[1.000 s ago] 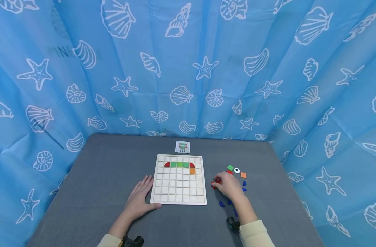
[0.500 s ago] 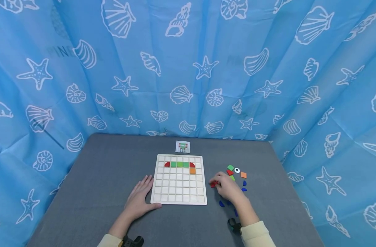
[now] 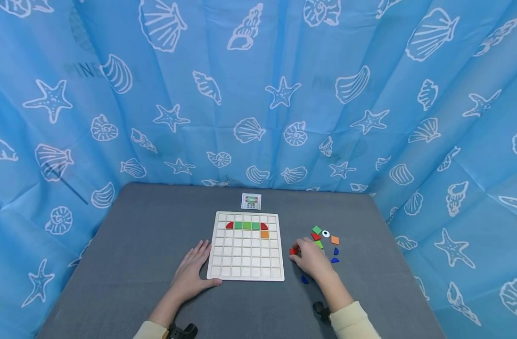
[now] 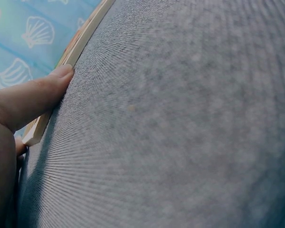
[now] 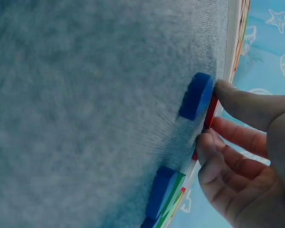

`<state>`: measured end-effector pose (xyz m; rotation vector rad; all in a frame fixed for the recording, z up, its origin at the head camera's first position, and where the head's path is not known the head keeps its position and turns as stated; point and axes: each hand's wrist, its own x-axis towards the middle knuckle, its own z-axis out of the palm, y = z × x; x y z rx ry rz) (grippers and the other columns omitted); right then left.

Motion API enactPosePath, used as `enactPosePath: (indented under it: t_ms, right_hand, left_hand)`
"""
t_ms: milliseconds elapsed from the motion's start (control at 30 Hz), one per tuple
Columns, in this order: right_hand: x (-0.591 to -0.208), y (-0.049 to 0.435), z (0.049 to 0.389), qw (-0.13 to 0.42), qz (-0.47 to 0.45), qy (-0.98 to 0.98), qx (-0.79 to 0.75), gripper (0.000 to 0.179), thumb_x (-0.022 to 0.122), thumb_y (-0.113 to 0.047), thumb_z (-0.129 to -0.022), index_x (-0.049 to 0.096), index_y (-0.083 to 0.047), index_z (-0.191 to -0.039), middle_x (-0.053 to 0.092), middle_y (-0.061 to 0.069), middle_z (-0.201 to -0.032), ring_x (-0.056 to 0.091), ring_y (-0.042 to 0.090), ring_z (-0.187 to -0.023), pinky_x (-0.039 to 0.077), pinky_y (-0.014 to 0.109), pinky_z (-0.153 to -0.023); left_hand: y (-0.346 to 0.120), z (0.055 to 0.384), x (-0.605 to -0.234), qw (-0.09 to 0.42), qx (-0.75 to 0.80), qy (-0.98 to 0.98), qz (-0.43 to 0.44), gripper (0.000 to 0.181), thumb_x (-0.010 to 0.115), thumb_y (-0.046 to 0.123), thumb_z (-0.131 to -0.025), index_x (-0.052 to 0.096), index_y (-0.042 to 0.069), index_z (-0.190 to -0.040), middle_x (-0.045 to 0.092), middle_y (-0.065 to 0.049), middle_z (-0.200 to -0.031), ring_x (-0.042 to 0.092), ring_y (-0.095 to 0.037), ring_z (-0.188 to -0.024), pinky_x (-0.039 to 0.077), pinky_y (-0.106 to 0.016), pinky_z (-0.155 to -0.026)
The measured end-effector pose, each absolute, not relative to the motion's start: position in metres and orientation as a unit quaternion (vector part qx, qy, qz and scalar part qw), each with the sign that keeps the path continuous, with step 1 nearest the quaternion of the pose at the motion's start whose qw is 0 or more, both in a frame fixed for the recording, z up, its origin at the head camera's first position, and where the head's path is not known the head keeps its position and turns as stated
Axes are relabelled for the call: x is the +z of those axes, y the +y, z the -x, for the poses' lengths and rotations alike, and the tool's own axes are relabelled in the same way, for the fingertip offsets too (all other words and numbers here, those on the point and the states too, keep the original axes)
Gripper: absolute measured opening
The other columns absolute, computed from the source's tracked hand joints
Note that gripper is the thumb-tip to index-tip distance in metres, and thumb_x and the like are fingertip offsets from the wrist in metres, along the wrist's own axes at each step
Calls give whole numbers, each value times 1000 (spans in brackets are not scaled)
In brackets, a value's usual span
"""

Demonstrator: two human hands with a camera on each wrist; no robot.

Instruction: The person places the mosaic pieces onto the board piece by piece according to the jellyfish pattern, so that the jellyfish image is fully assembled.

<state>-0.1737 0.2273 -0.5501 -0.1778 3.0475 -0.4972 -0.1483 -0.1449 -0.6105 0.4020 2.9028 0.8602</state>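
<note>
A pale gridded wooden board (image 3: 245, 278) lies flat on the table, holding a row of green square tiles (image 3: 247, 226) with a red quarter-round tile (image 3: 230, 226) at its left end and another at its right. Below the right end sits an orange tile (image 3: 264, 234). My left hand (image 3: 192, 272) rests at the board's lower left corner, fingers along the side and thumb (image 4: 61, 78) against the near edge. To the right of the board, my right hand (image 3: 313, 259) pinches a red tile (image 5: 211, 111) between thumb and fingertips, low at the tabletop. Another red tile is partly hidden behind the fingers.
Loose pieces surround the right hand: a green tile (image 3: 316, 230), a white disc with a black dot (image 3: 325, 233), an orange tile (image 3: 334, 240) and several blue half-rounds (image 3: 304, 279). A small pattern card (image 3: 251, 201) lies beyond the board. A blue shell-print curtain (image 3: 250, 132) hangs behind.
My right hand shifted slightly left, then back right, among the red tiles, uncovering a light green tile. Some blue pieces are now hidden by the forearm. My left hand stays put.
</note>
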Motion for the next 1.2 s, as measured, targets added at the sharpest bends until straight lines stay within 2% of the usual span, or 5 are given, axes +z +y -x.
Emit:
enactPosePath:
  t_ms: [133, 367, 533, 867, 1200]
  right_hand:
    - [-551, 227, 174, 18, 74, 982, -173, 22, 85, -18, -82, 72, -7, -96, 60, 4, -88, 52, 15, -74, 51, 36, -68]
    - [-554, 227, 174, 18, 76, 979, -188, 19, 85, -15, -81, 71, -6, -92, 55, 2, -82, 49, 13, -68, 46, 30, -60]
    - [-553, 225, 172, 25, 70, 976, -203, 20, 84, -17, -82, 72, -7, -95, 56, 0, -82, 50, 12, -70, 46, 29, -62]
    - [-533, 199, 178, -22, 77, 965, -248, 23, 85, -20, -83, 75, -9, -101, 60, 2, -88, 52, 11, -73, 48, 26, -62]
    - [-525, 171, 192, -14, 102, 957, -269, 22, 83, -19, -85, 75, -8, -102, 63, 5, -93, 55, 14, -76, 48, 27, -62]
  left_hand:
    - [-144, 148, -610, 38, 281, 950, -132, 119, 70, 80, -70, 33, 9, -158, 26, -8, -167, 18, -30, -156, 16, -50, -126]
    - [-142, 148, -609, 35, 281, 950, -130, 118, 71, 78, -71, 34, 9, -158, 28, -9, -166, 20, -31, -155, 17, -52, -126]
    - [-142, 146, -607, 41, 283, 949, -128, 118, 71, 78, -70, 34, 8, -158, 29, -10, -166, 20, -32, -155, 18, -52, -126]
    - [-143, 147, -606, 42, 283, 949, -131, 117, 71, 77, -71, 33, 8, -158, 28, -10, -166, 20, -31, -155, 18, -52, -126]
    - [-144, 147, -607, 40, 281, 950, -135, 118, 70, 79, -71, 34, 9, -158, 27, -10, -166, 20, -31, -156, 18, -52, -126]
